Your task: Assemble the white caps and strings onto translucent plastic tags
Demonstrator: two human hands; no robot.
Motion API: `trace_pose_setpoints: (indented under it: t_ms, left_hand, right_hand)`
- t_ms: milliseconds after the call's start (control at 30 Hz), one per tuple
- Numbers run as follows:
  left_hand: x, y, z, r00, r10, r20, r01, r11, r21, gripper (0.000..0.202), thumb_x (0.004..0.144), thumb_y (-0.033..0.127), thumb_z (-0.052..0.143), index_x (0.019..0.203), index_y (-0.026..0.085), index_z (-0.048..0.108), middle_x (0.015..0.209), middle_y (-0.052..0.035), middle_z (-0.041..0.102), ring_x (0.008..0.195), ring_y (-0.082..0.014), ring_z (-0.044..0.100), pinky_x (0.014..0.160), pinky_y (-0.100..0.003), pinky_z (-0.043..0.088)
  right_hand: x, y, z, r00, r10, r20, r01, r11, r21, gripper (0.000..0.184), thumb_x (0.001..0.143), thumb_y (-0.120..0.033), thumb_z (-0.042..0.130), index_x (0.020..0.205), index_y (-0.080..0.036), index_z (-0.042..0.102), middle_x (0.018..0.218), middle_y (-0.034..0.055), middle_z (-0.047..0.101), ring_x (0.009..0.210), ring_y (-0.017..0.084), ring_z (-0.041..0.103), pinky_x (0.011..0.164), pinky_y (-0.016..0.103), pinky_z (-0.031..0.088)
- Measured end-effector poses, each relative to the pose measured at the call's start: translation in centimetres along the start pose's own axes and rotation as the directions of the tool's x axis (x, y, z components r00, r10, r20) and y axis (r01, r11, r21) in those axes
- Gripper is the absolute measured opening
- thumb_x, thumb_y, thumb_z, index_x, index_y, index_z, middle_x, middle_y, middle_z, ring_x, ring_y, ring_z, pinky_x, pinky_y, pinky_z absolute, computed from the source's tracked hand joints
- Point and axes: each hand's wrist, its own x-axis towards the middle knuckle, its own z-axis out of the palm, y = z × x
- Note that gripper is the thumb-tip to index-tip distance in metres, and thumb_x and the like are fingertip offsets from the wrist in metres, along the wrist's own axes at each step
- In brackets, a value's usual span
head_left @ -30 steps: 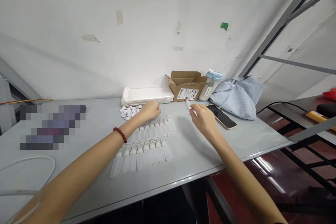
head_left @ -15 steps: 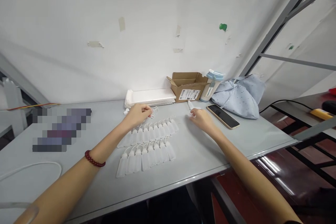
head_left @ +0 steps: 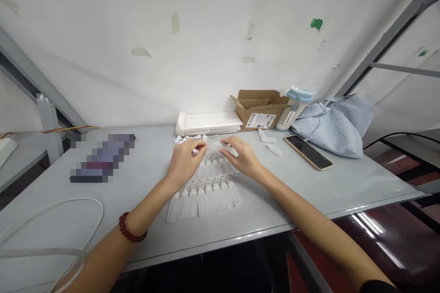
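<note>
Free tabletop (head_left: 314, 186) before the phone (head_left: 308, 152), but apparently loose bottles (head_left: 274, 149) and a box (head_left: 261, 120) to its left.

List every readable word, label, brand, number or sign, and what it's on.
Nothing readable.
White rectangular label on open brown cardboard box: print too small.
Vertical lettering on pale cup with blue lid: too small.
Front row of translucent white flat plastic pieces: no text visible.
</note>
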Motion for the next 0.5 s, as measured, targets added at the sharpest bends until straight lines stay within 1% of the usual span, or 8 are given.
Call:
trace_pose_setpoints:
  t_ms: [67, 167, 267, 367, 500]
  left_hand:
    - [-0.3, 0.4, 0.3, 0.998, 0.058, -0.014, -0.058, 0.998, 0.024, 0.014, 0.083, 0.023, 0.053, 0.081, 0.020, 0.066, 0.083, -0.0019, 0.070, 0.073, -0.0155, 0.062, 0.062, -0.026, 0.048]
    - [-0.6, 0.9, 0.6, 0.991, 0.127, -0.034, -0.125, 0.990, 0.058, 0.013, 0.084, 0.021, 0.052, 0.081, 0.019, 0.065, 0.082, -0.0019, 0.069, 0.073, -0.0155, 0.062, 0.066, -0.027, 0.049]
    - [-0.7, 1.0, 0.6, 0.984, 0.172, -0.043, -0.169, 0.983, 0.065, 0.014, 0.085, 0.019, 0.050, 0.083, 0.019, 0.064, 0.081, -0.0020, 0.068, 0.073, -0.0154, 0.062, 0.069, -0.028, 0.050]
    - [-0.8, 0.9, 0.7, 0.976, 0.213, -0.048, -0.210, 0.976, 0.062, 0.015, 0.086, 0.019, 0.049, 0.085, 0.019, 0.064, 0.082, -0.0022, 0.068, 0.073, -0.0155, 0.062, 0.069, -0.028, 0.050]
    - [-1.1, 0.8, 1.1, 0.957, 0.282, -0.063, -0.275, 0.957, 0.094, 0.017, 0.087, 0.016, 0.048, 0.091, 0.019, 0.063, 0.086, -0.0037, 0.069, 0.081, -0.0173, 0.063, 0.071, -0.030, 0.051]
  right_hand:
    - [-0.6, -0.3, -0.3, 1.000, 0.011, -0.006, -0.011, 0.999, 0.030, 0.016, 0.087, -0.029, 0.055, 0.100, -0.019, 0.059, 0.090, 0.0077, 0.066, 0.083, 0.018, 0.061, 0.074, 0.032, 0.051]
    - [-0.7, -1.0, -0.7, 0.998, 0.067, 0.009, -0.068, 0.991, 0.116, 0.016, 0.086, -0.031, 0.057, 0.098, -0.020, 0.061, 0.089, 0.0059, 0.067, 0.081, 0.017, 0.061, 0.071, 0.030, 0.052]
    - [-0.5, -1.8, -0.6, 0.995, 0.099, 0.015, -0.100, 0.978, 0.183, 0.018, 0.085, -0.031, 0.059, 0.098, -0.020, 0.062, 0.089, 0.0053, 0.067, 0.081, 0.016, 0.062, 0.069, 0.028, 0.052]
    - [-0.5, -2.1, -0.5, 0.991, 0.128, 0.029, -0.131, 0.969, 0.207, 0.019, 0.083, -0.030, 0.061, 0.098, -0.019, 0.062, 0.090, 0.0054, 0.068, 0.082, 0.016, 0.062, 0.068, 0.027, 0.052]
    - [-0.7, -2.2, -0.5, 0.976, 0.209, 0.060, -0.218, 0.946, 0.242, 0.024, 0.082, -0.033, 0.062, 0.102, -0.020, 0.063, 0.095, 0.0058, 0.068, 0.082, 0.016, 0.063, 0.068, 0.027, 0.052]
